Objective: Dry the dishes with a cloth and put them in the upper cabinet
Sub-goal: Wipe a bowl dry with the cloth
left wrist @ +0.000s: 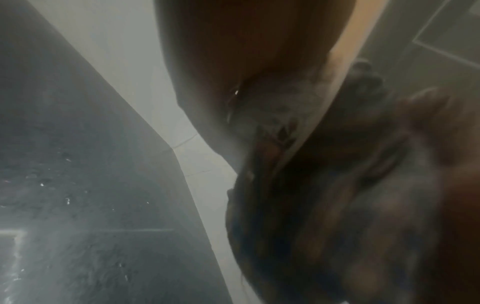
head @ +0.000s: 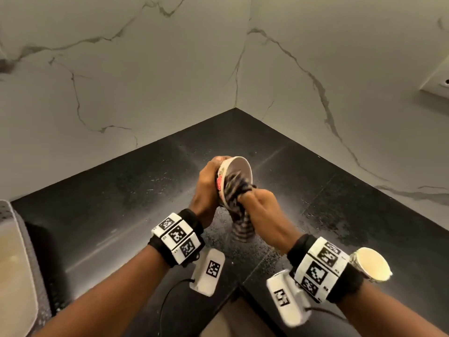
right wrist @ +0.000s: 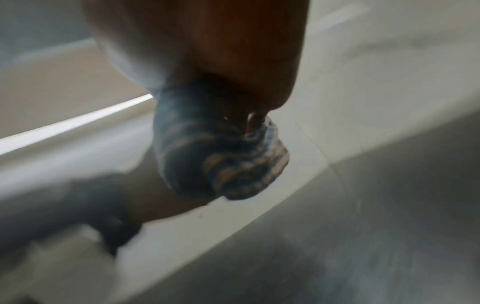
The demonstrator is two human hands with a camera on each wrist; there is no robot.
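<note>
Above the black counter (head: 121, 203) my left hand (head: 207, 183) grips a small bowl (head: 239, 167) by its patterned outside, tipped on its side with the mouth facing right. My right hand (head: 257, 200) clutches a dark striped cloth (head: 237, 190) pushed into the bowl's mouth, and the cloth's tail hangs down below. The left wrist view is blurred and shows the bowl's pale rim (left wrist: 335, 86) against the cloth (left wrist: 324, 185). Bunched cloth (right wrist: 221, 156) under my right hand fills the middle of the right wrist view.
A second cup or bowl with a cream inside (head: 371, 263) lies on the counter by my right wrist. A light-coloured sink or rack (head: 14, 251) is at the left edge. Marble walls meet in a corner behind. A wall socket (head: 439, 83) sits at far right.
</note>
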